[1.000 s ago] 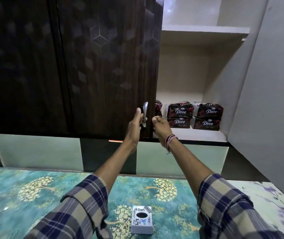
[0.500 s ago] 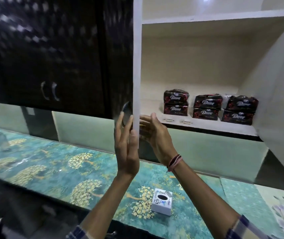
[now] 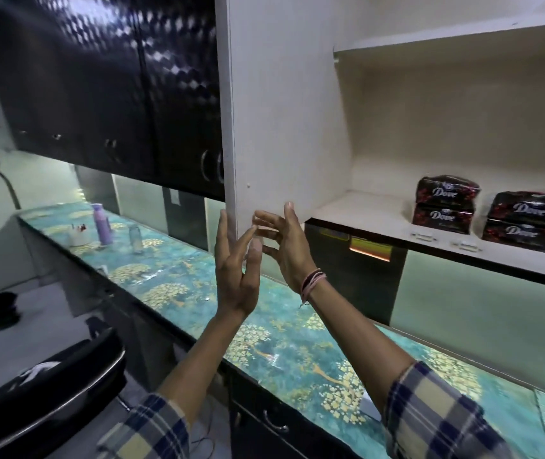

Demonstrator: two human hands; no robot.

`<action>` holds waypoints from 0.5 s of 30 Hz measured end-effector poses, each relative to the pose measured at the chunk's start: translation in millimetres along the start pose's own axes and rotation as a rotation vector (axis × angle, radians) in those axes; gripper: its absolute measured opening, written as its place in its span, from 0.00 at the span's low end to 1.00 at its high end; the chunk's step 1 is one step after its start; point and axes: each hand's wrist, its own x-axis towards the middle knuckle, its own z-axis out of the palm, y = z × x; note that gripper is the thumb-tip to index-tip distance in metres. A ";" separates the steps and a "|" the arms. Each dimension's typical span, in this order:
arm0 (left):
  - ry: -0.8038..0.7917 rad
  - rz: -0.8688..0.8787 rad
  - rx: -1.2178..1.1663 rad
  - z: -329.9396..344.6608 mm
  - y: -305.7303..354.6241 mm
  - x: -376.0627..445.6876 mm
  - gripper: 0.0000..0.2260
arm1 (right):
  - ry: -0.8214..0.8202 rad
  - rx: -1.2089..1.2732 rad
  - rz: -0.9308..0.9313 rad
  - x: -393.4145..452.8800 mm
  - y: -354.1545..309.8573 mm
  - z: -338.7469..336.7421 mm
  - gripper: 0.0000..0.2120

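We see the left hand [image 3: 236, 276] raised with its palm turned to the right. Its fingers are straight, pointing up and slightly spread, and it holds nothing. The right hand [image 3: 289, 250] faces it, just beside it, with fingers loosely fanned and a little bent. It too is empty, and the two hands are close but not pressed together.

Both hands sit at the lower corner of the cabinet door [image 3: 284, 111], which stands swung wide open with its pale inner face toward us. The fingertips of each hand overlap the door's bottom edge, but we cannot tell whether they touch it. A thread bracelet [image 3: 312, 281] circles the right wrist, and plaid sleeves [image 3: 430, 415] cover both forearms lower down.

To the right of the door we look into the open cupboard. On its shelf [image 3: 364, 210], well apart from the hands, Dove packs [image 3: 445, 207] are stacked two high in a row. To the left hang the dark cabinets [image 3: 115, 77], all closed. Below runs the teal patterned counter [image 3: 297, 342]. At its far left end a purple bottle [image 3: 102, 225] stands between a white cup [image 3: 77, 235] and a clear bottle [image 3: 136, 238].
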 end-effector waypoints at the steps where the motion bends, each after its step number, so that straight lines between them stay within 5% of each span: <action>1: 0.005 -0.010 0.013 -3.2 -4.0 4.9 0.22 | -0.005 -0.006 -0.001 4.1 1.5 5.2 0.34; 10: 0.012 -0.059 0.068 -7.5 -4.1 18.5 0.25 | -0.012 -0.008 0.015 18.4 4.0 1.6 0.35; 15: -0.156 0.383 0.236 33.5 14.5 15.9 0.22 | 0.096 0.022 -0.008 11.3 -13.6 -56.6 0.34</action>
